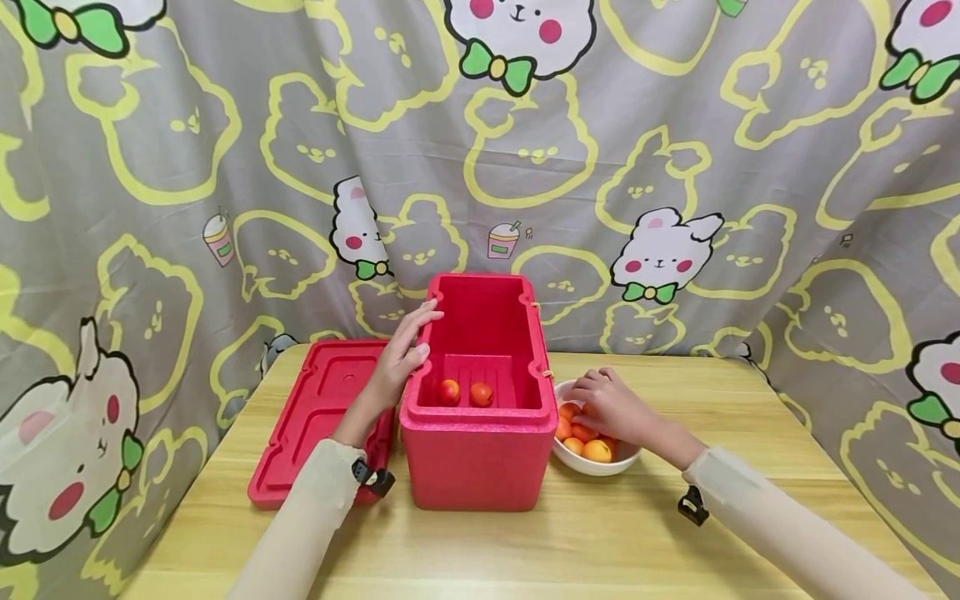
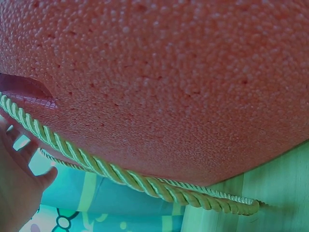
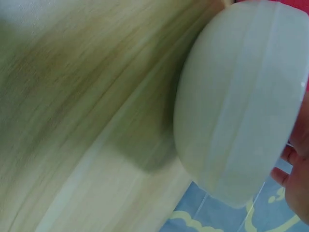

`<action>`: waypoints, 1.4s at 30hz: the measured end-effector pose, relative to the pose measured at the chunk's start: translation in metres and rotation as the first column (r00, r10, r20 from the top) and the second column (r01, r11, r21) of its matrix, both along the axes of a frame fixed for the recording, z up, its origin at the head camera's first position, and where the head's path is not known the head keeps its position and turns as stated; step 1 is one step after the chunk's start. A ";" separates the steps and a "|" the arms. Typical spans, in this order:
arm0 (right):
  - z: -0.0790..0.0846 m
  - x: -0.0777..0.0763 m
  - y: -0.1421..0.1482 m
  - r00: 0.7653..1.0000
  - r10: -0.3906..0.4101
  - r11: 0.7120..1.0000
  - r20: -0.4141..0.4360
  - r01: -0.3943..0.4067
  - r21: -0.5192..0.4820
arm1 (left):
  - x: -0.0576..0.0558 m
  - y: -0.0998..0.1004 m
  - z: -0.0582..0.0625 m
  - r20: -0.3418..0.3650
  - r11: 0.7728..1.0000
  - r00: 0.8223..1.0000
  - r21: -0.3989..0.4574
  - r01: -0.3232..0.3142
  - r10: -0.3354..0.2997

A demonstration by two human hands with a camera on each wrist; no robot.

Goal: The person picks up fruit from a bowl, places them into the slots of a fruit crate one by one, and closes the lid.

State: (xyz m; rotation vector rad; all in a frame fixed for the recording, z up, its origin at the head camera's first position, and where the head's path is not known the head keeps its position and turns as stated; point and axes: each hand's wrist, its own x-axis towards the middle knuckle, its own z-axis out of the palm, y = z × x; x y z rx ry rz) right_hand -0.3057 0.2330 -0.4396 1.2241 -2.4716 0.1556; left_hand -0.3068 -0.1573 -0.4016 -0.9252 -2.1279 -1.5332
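A deep red foam box (image 1: pixel 480 467) stands in the middle of the table, its top uncovered. Two round orange-red fruits (image 1: pixel 481 394) lie on its floor. My left hand (image 1: pixel 400 354) rests at the box's left rim with its fingers extended; the left wrist view shows a twisted cord (image 2: pixel 120 174) along the box's side. Right of the box is a white bowl (image 1: pixel 596 468) of several round orange fruits (image 1: pixel 597 451). My right hand (image 1: pixel 611 406) reaches over the bowl's far side, fingers bent down among the fruits. Whether it grips one I cannot tell.
The red lid (image 1: pixel 281 450) lies flat on the wooden table (image 1: pixel 480 554) left of the box, under my left forearm. A patterned grey curtain (image 1: pixel 420 167) hangs behind and at both sides. The bowl sits close to the box's right wall.
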 end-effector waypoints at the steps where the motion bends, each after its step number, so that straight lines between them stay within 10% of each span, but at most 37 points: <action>1: -0.001 0.000 -0.001 1.000 0.002 1.000 -0.016 -0.002 0.001 | 0.000 0.000 0.000 0.000 1.000 1.000 -0.002 -0.002 0.002; 42: -0.013 -0.004 0.002 0.999 -0.026 0.995 0.023 0.028 -0.093 | 0.000 0.000 -0.001 0.000 1.000 1.000 0.016 0.015 -0.015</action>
